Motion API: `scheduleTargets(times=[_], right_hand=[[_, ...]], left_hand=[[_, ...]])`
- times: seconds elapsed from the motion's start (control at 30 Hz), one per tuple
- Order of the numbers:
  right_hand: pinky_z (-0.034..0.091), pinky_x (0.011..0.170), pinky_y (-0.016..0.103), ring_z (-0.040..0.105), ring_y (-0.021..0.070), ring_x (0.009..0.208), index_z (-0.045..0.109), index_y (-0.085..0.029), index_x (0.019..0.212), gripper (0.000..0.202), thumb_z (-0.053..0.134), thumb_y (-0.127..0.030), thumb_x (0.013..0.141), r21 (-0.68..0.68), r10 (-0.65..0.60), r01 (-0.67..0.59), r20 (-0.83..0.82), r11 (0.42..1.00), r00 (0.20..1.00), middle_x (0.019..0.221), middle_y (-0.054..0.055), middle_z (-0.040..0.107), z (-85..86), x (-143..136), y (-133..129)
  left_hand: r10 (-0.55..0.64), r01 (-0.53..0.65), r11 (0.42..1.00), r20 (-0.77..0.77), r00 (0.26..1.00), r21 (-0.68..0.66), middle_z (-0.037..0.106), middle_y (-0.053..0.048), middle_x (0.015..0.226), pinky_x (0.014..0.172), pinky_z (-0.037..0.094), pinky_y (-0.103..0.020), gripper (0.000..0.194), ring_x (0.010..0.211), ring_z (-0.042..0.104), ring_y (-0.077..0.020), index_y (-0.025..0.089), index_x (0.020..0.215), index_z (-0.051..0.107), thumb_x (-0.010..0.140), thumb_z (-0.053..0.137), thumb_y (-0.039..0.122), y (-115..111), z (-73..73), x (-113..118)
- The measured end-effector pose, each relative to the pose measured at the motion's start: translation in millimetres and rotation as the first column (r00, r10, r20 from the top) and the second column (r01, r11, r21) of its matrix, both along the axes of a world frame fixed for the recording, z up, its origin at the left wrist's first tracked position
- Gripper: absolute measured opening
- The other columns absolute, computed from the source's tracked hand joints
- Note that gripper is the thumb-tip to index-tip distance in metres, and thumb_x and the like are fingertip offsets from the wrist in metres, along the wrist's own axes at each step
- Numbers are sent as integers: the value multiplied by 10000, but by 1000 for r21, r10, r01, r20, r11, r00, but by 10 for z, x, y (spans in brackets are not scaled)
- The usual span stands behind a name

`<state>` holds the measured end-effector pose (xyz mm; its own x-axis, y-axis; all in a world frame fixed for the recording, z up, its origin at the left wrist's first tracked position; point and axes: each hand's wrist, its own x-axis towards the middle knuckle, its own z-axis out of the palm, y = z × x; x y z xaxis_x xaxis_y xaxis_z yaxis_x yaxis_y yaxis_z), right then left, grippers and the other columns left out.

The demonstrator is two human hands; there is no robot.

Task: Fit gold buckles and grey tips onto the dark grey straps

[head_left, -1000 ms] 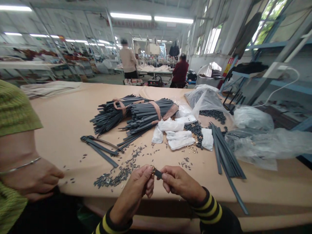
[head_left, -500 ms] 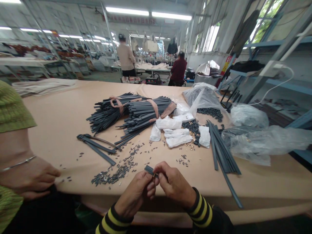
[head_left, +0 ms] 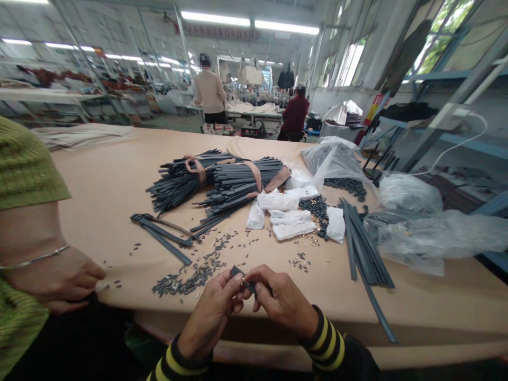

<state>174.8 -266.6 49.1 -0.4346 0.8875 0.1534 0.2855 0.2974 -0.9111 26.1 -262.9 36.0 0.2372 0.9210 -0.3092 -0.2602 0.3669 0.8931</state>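
Observation:
My left hand (head_left: 212, 307) pinches a short dark grey strap (head_left: 237, 271) between thumb and fingers, just above the table's near edge. On the strap sits a small gold-coloured metal buckle (head_left: 243, 282), its exact shape too small to tell. Closed on the strap's other end is my right hand (head_left: 283, 301), with the thumb and index finger close to the buckle. Most of that end is hidden behind the fingers. Beyond my hands, many small dark pieces (head_left: 180, 283) lie in a loose heap.
Tied bundles of dark strips (head_left: 246, 177) lie mid-table, beside white wrapped packets (head_left: 291, 225). Loose strips (head_left: 367, 254) and plastic bags (head_left: 413, 196) are on the right. A co-worker's hand (head_left: 59, 275) rests at the left edge. Two people stand farther back.
The strap has tilted and bends at the gold buckle, which shows more plainly between my fingertips. My hands have shifted only slightly. The whole view has moved a little.

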Motion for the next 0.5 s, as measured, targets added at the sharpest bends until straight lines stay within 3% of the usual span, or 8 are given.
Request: scheduleTargets(times=[0.13,0.23,0.37,0.5], right_hand=[[448,504,184,591,86,533,432,-188,978,172,368,-135,827,-53,-22,22,7,998,1000,735,1,628,7,-30,17],[421,497,184,570,85,496,427,-202,943,156,407,-132,805,-7,-60,61,94,998,994,689,-17,632,10,-71,11],[396,500,197,569,108,506,458,-212,897,98,453,-178,805,99,-127,106,236,989,963,632,-21,616,5,-102,-3],[432,548,257,608,171,620,523,-228,842,65,461,-250,833,222,-162,80,383,972,909,687,15,629,-65,-207,-83]], left_hand=[[126,-75,975,-240,963,211,507,31,530,423,309,-189,215,438,410,-72,160,718,512,748,556,369,-10,21,14],[207,-87,941,-352,913,327,499,39,502,462,354,-204,213,452,447,-86,168,680,508,741,569,362,-1,68,3],[35,-8,987,-166,986,159,510,37,532,438,354,-201,235,452,455,-81,159,692,507,693,621,364,32,59,-56],[3,-4,997,8,1000,73,518,29,601,466,379,-209,251,482,448,-70,157,727,535,653,679,348,-44,-149,-158]])
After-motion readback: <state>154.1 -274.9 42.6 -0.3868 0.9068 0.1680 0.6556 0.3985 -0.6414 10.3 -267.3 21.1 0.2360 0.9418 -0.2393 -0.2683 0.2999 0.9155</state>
